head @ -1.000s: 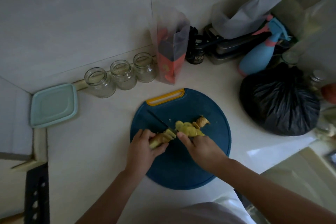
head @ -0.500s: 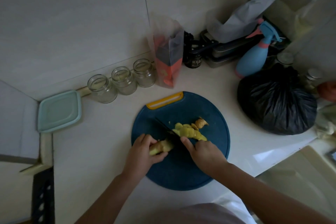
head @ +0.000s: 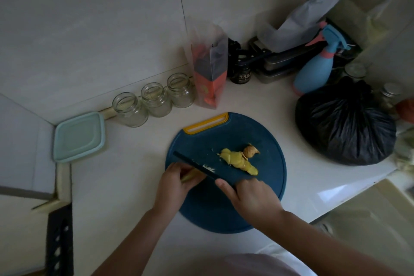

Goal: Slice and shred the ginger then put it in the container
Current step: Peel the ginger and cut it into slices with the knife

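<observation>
Two hands: both were seen low over the near half of a round blue cutting board (head: 264, 139), the left hand (head: 174, 184) at its left edge and the right hand (head: 253, 197) nearer the middle.
Left-hand grip: the fingers were curled round an uncut ginger piece (head: 190, 175), of which only a short yellow end was left showing between the fingers and the blade.
Right-hand grip: the fingers were closed round the handle of a dark knife (head: 201, 167); the handle itself was hidden under the hand.
Knife: the blade was slanted from the far left to the near right and was laid against the exposed end of the held piece. Whether the edge was touching the board could not be told.
Ginger relative to the grip: the held piece was kept on the near-left side of the blade, inside the left hand. The cut slices (head: 237, 160) were found on the far-right side of the blade, apart from both hands and just beyond the right one.
Slices: a loose yellow pile was spread right of the board's middle, with a brownish knob end (head: 251, 151) touching its far side.
Container: a pale teal square container (head: 78, 136) was set on the white counter (head: 125, 186), well left of the board near the wall corner, untouched by either hand.
Along the wall: three open glass jars (head: 155, 99) were lined up in a row, with an orange pouch (head: 209, 74), a blue spray bottle (head: 313, 71) and a tied black bag (head: 345, 123) farther right.
</observation>
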